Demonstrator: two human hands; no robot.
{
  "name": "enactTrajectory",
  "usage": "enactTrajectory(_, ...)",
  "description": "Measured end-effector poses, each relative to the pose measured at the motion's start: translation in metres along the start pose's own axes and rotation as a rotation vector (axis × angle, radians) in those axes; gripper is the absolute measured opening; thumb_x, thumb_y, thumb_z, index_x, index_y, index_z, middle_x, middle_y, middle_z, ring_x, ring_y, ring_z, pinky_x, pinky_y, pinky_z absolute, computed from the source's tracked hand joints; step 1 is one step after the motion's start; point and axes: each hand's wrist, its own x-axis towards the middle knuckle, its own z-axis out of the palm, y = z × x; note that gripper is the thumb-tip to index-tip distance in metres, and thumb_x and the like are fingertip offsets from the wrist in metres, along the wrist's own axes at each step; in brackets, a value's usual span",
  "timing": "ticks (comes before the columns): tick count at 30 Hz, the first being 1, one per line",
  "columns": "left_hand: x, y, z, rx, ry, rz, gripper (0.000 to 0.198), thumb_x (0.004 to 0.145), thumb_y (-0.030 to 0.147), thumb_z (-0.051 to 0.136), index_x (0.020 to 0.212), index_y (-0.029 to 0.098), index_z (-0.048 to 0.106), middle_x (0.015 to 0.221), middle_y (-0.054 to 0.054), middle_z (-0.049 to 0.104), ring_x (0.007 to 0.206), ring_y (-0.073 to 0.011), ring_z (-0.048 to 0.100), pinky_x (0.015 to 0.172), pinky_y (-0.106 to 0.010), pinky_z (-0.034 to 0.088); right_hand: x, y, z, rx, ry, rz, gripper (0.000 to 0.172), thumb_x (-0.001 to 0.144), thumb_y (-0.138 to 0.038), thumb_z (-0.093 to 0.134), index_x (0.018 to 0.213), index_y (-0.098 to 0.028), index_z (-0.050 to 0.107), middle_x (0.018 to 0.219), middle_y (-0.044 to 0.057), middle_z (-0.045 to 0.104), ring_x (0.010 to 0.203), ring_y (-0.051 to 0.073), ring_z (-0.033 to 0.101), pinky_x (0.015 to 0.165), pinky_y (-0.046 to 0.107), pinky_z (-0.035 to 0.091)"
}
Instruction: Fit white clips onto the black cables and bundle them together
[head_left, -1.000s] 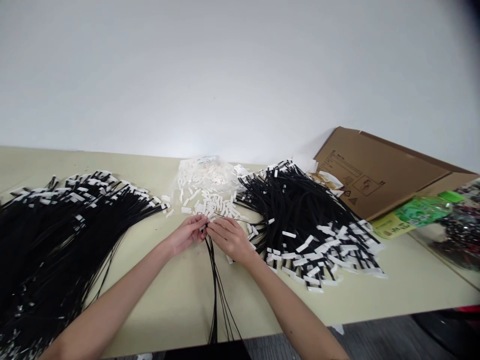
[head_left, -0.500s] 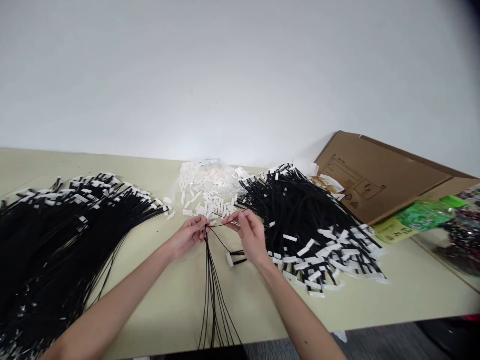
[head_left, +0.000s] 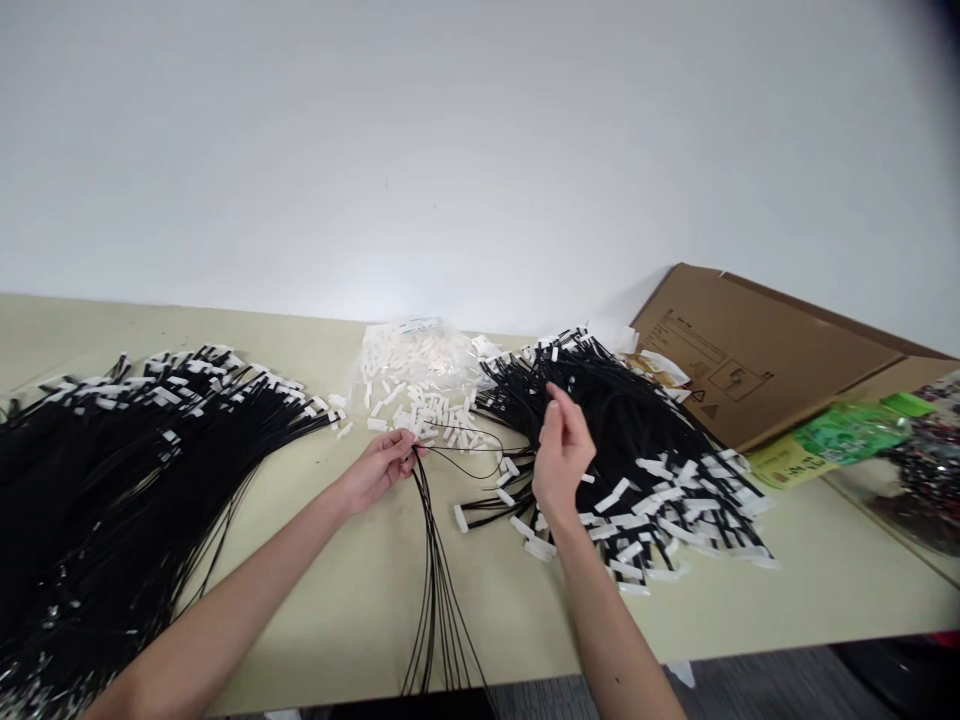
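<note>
In the middle of the table, the fingers of my left hand (head_left: 379, 467) are closed around the top of a bundle of thin black wires (head_left: 431, 580). The wires hang down from there toward the table's front edge. One thin wire loop (head_left: 501, 455) bows out to the right of that hand. My right hand (head_left: 562, 455) is raised over the left side of the right-hand pile of black cables (head_left: 622, 420), index finger stretched out, with nothing visible in it. Small white connectors (head_left: 439, 410) lie scattered just beyond my left hand.
A clear plastic bag (head_left: 420, 350) of white pieces lies at the back. To the left spreads a large heap of black wires (head_left: 150, 500) with white connectors. A cardboard box (head_left: 750, 350) and a green-and-yellow package (head_left: 832, 440) stand at the right.
My right hand has moved right, away from my left hand and the wire it was pinching. That wire now bends in a loop. The left hand stays in place with the bundle.
</note>
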Motion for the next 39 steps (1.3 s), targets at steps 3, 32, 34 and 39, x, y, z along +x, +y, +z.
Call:
enactTrajectory(3, 0.000, 0.000, 0.000, -0.003, 0.006, 0.008, 0.020, 0.072, 0.030, 0.065, 0.069, 0.013, 0.056, 0.069, -0.003, 0.061, 0.046, -0.0023, 0.042, 0.043, -0.013, 0.033, -0.016, 0.001, 0.010, -0.233, -0.168, -0.225, 0.020, 0.084, -0.025, 0.049, 0.096, -0.019, 0.065, 0.062, -0.002, 0.040, 0.052, 0.009, 0.037, 0.048, 0.023, 0.032)
enactTrajectory(32, -0.002, 0.000, 0.001, 0.051, -0.083, 0.019, 0.020, 0.074, 0.031, 0.063, 0.072, 0.015, 0.051, 0.070, -0.003, 0.061, 0.051, -0.0047, 0.045, 0.049, -0.016, 0.034, -0.048, 0.011, 0.032, -0.425, -0.368, -0.458, 0.017, 0.081, -0.020, 0.050, 0.065, -0.018, 0.057, 0.057, -0.001, 0.045, 0.058, 0.013, 0.041, 0.057, 0.025, 0.034)
enactTrajectory(34, -0.002, 0.000, 0.000, 0.056, -0.086, 0.023, 0.020, 0.074, 0.031, 0.063, 0.073, 0.015, 0.051, 0.070, -0.003, 0.061, 0.052, -0.0048, 0.046, 0.050, -0.016, 0.034, -0.048, 0.011, 0.032, -0.413, -0.371, -0.444, 0.018, 0.081, -0.020, 0.050, 0.064, -0.018, 0.056, 0.057, -0.001, 0.044, 0.058, 0.012, 0.040, 0.058, 0.025, 0.034)
enactTrajectory(39, -0.003, -0.001, 0.000, 0.055, -0.073, 0.023, 0.020, 0.073, 0.032, 0.064, 0.073, 0.017, 0.051, 0.071, -0.002, 0.062, 0.052, -0.0052, 0.047, 0.051, -0.016, 0.036, -0.049, 0.009, 0.033, -0.373, -0.388, -0.376, 0.019, 0.080, -0.019, 0.049, 0.061, -0.017, 0.053, 0.056, -0.002, 0.041, 0.057, 0.012, 0.040, 0.058, 0.025, 0.034)
